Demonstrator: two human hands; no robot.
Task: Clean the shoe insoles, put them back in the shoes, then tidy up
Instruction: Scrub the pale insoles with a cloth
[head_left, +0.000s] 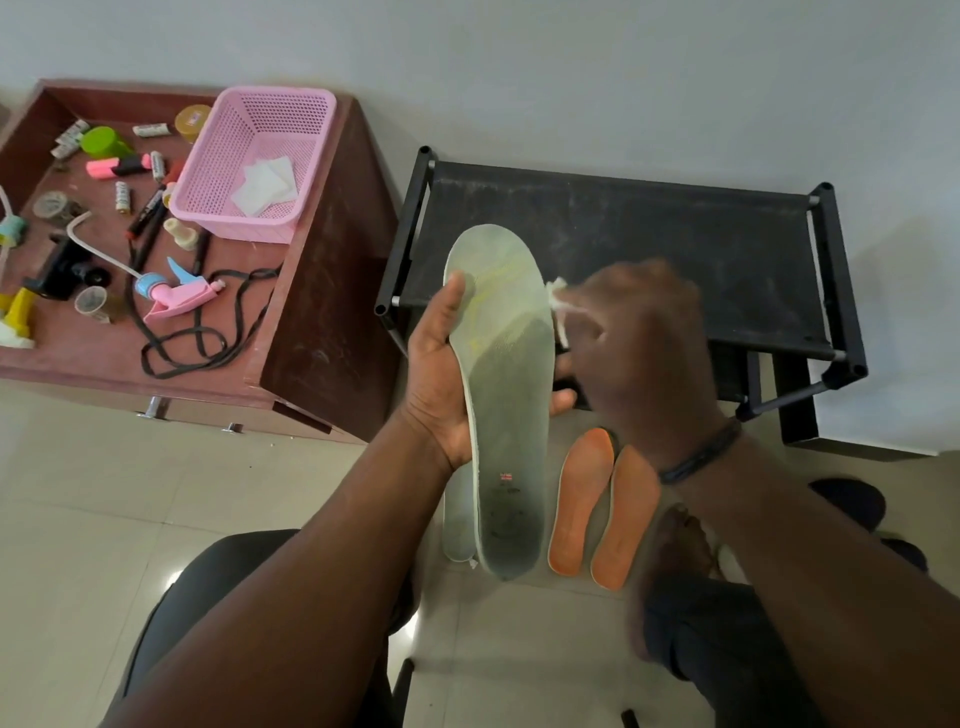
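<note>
My left hand (436, 374) grips a long pale green insole (506, 395) from its left edge, thumb on its upper face, holding it up in front of me. My right hand (639, 353), blurred by motion, pinches a small white wipe (558, 301) at the insole's right edge. A second pale insole (457, 525) lies on the floor, mostly hidden behind the held one. Two orange insoles (582, 499) lie side by side on the tiles to its right.
A black shoe rack (675, 244) stands against the wall ahead. On the left a brown cabinet top (93, 353) carries a pink basket (249, 171) with white wipes, a pink and blue spray head (176, 291), black laces (208, 338), markers and small items. My bare foot (675, 540) rests lower right.
</note>
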